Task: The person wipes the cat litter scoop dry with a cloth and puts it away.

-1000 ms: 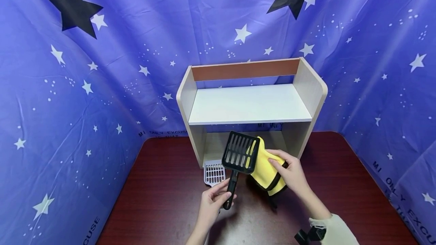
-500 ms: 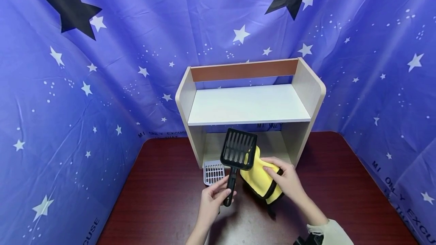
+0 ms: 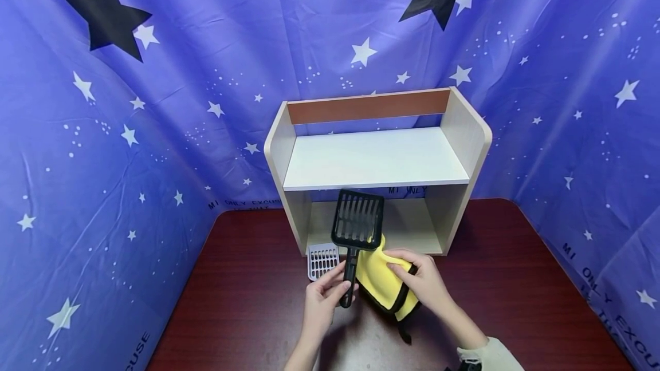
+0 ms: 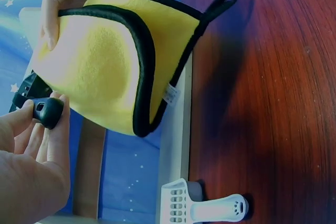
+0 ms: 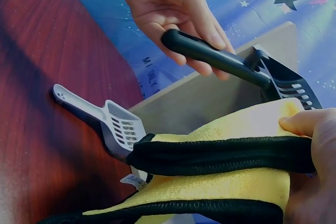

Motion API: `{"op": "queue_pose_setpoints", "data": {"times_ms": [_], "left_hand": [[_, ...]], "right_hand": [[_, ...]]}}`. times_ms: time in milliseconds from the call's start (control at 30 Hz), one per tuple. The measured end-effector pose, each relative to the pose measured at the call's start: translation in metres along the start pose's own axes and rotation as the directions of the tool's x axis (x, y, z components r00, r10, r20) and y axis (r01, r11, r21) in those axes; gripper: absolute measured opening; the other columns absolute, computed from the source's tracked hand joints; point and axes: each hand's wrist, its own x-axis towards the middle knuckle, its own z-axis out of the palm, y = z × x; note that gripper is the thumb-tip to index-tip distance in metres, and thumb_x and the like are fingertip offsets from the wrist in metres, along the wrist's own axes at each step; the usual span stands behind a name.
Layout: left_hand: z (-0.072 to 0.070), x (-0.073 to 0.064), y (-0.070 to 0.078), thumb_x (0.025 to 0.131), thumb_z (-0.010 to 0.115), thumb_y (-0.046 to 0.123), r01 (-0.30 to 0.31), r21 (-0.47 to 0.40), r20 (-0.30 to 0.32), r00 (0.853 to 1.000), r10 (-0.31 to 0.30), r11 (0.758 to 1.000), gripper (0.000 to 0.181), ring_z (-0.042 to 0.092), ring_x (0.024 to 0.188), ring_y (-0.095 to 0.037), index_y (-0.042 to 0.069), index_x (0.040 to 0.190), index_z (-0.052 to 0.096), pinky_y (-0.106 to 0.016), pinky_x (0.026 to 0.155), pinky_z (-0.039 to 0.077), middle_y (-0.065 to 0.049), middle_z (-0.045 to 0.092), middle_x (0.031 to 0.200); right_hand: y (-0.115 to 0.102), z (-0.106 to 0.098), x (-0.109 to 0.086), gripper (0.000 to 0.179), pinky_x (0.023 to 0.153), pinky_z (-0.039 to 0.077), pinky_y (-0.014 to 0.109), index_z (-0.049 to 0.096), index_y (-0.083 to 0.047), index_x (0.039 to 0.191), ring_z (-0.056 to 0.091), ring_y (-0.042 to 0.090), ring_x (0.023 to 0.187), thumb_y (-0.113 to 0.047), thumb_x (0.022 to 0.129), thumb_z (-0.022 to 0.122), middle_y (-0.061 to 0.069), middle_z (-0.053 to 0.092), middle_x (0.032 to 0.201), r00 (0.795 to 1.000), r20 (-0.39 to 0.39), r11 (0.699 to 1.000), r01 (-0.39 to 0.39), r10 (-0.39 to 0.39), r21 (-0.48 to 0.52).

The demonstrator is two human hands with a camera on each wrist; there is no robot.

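My left hand (image 3: 321,302) grips the handle of a black slotted litter scoop (image 3: 358,220), its head tilted up in front of the shelf. My right hand (image 3: 424,280) pinches a folded yellow cloth (image 3: 380,273) with black edging and a hanging loop. In the head view the cloth's upper corner lies behind the scoop's head. The left wrist view shows the cloth (image 4: 100,66) spread beside the scoop's handle end (image 4: 48,112). A light grey litter scoop (image 5: 123,127) rests on the table, partly behind my left hand in the head view.
A small two-level shelf (image 3: 376,159) with a white upper board stands at the back of the dark red table (image 3: 247,302). The grey scoop lies at its front left corner. A blue star-printed curtain (image 3: 180,73) surrounds the table.
My right hand has moved left and down, bringing the cloth lower behind the black scoop. The scoop's head has shifted slightly up and left in my left hand.
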Motion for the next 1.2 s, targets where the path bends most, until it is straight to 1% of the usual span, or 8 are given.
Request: {"op": "queue_pose_setpoints", "data": {"times_ms": [233,367,433,700,833,1000,1167,1200], "left_hand": [[0.007,-0.001,0.001,0.091,0.066,-0.002,0.000,0.040,-0.008,1.000,0.000,0.999,0.045,0.076,0.086,-0.018,-0.011,0.134,0.054,-0.041,0.074,0.063,-0.039,0.064,0.114],[0.009,-0.001,0.003,0.090,0.067,-0.001,0.003,0.055,-0.020,1.000,-0.002,0.998,0.045,0.076,0.087,-0.020,-0.009,0.133,0.056,-0.041,0.075,0.062,-0.037,0.065,0.115],[0.009,-0.001,0.005,0.090,0.067,-0.002,-0.007,0.057,-0.028,1.000,0.008,0.998,0.044,0.076,0.086,-0.021,-0.010,0.133,0.056,-0.043,0.074,0.062,-0.038,0.065,0.114],[0.004,0.004,0.010,0.091,0.066,-0.002,-0.080,0.039,-0.019,0.997,0.081,0.996,0.045,0.076,0.086,-0.018,-0.014,0.133,0.053,-0.033,0.071,0.063,-0.041,0.063,0.115],[0.001,0.006,0.016,0.091,0.066,-0.002,-0.089,0.034,-0.032,0.995,0.090,0.996,0.046,0.076,0.086,-0.016,-0.013,0.133,0.053,-0.031,0.073,0.062,-0.040,0.063,0.116],[-0.002,0.011,0.022,0.091,0.066,-0.001,-0.091,0.035,-0.048,0.995,0.093,0.995,0.046,0.076,0.087,-0.013,-0.009,0.134,0.055,-0.034,0.076,0.062,-0.037,0.065,0.117],[-0.005,0.019,0.029,0.091,0.067,0.000,-0.116,0.047,-0.057,0.991,0.119,0.992,0.045,0.076,0.087,-0.018,-0.005,0.135,0.057,-0.043,0.076,0.062,-0.035,0.066,0.115],[-0.005,0.020,0.030,0.091,0.067,0.000,-0.121,0.045,-0.058,0.991,0.124,0.992,0.045,0.076,0.087,-0.019,-0.005,0.135,0.057,-0.043,0.076,0.062,-0.035,0.066,0.115]], "right_hand": [[-0.002,0.010,-0.002,0.022,0.087,0.050,0.007,0.075,-0.004,0.109,0.064,-0.004,0.102,0.000,0.087,0.072,0.014,0.076,0.105,0.999,0.036,1.000,-0.005,0.005,0.010],[-0.003,0.010,-0.003,0.023,0.086,0.050,0.008,0.075,-0.004,0.109,0.064,-0.004,0.102,-0.001,0.087,0.072,0.014,0.076,0.106,0.999,0.033,1.000,-0.014,0.013,0.021],[-0.004,0.009,-0.003,0.023,0.086,0.050,0.008,0.075,-0.005,0.110,0.064,-0.004,0.102,-0.001,0.088,0.072,0.013,0.076,0.106,0.999,0.035,1.000,-0.015,0.014,0.023],[-0.004,0.003,-0.006,0.022,0.086,0.050,0.008,0.075,-0.008,0.109,0.065,-0.003,0.101,-0.001,0.088,0.072,0.010,0.077,0.105,0.999,0.043,1.000,-0.002,0.002,0.005],[-0.002,0.002,-0.008,0.022,0.087,0.049,0.007,0.075,-0.009,0.108,0.065,-0.004,0.103,-0.001,0.088,0.072,0.010,0.077,0.105,0.999,0.045,1.000,0.007,-0.006,-0.006],[0.001,0.000,-0.011,0.022,0.087,0.049,0.007,0.076,-0.010,0.107,0.065,-0.004,0.102,0.000,0.087,0.072,0.009,0.077,0.102,0.999,0.045,1.000,0.012,-0.012,0.002],[0.005,-0.001,-0.013,0.022,0.084,0.050,0.008,0.075,-0.009,0.107,0.065,-0.005,0.100,0.000,0.088,0.071,0.009,0.077,0.102,0.998,0.059,1.000,0.012,-0.013,0.024],[0.006,-0.002,-0.014,0.022,0.083,0.051,0.008,0.075,-0.009,0.107,0.065,-0.005,0.100,0.000,0.088,0.070,0.009,0.077,0.102,0.998,0.064,1.000,0.014,-0.016,0.027]]}}
